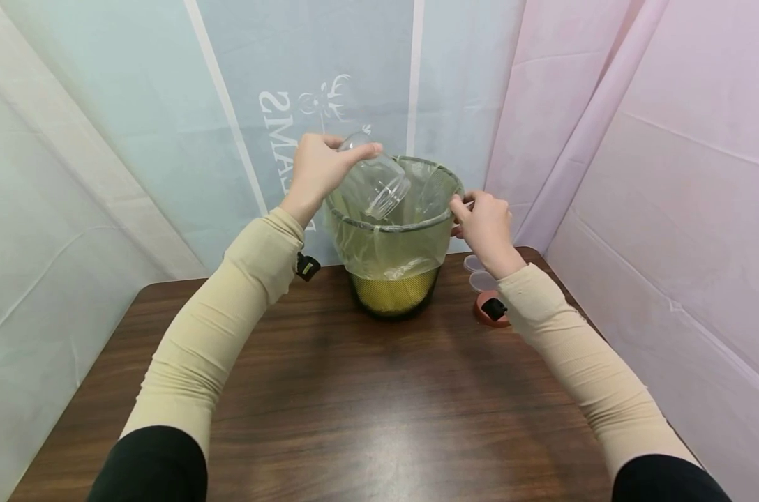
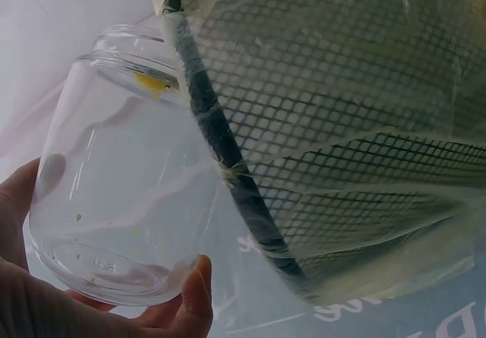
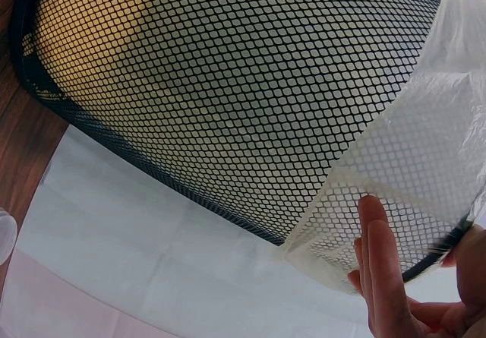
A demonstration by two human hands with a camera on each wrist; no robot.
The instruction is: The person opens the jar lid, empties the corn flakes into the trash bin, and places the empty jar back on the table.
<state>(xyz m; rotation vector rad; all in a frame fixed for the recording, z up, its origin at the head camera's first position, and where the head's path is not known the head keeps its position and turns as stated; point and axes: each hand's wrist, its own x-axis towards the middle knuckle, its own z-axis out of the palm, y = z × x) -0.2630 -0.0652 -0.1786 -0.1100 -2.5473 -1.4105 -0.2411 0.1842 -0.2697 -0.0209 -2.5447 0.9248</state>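
Observation:
Tilted with its mouth downward, a clear jar (image 1: pixel 386 183) is over the opening of a mesh trash bin (image 1: pixel 394 296). My left hand (image 1: pixel 319 169) grips the jar around its base end. In the left wrist view, the jar (image 2: pixel 125 178) has yellow residue near its neck and small specks near its base. A thin pale-yellow bag (image 1: pixel 392 254) lines the bin and folds over its dark rim. At the rim's right side, my right hand (image 1: pixel 485 224) pinches the bin and bag edge, with fingers outside, as the right wrist view shows.
To the right of the bin, clear round lids (image 1: pixel 483 281) and a reddish round lid (image 1: pixel 483 314) lie on the brown wooden table (image 1: pixel 379 390). Fabric curtains (image 1: pixel 467 63) hang close behind the table and along its sides.

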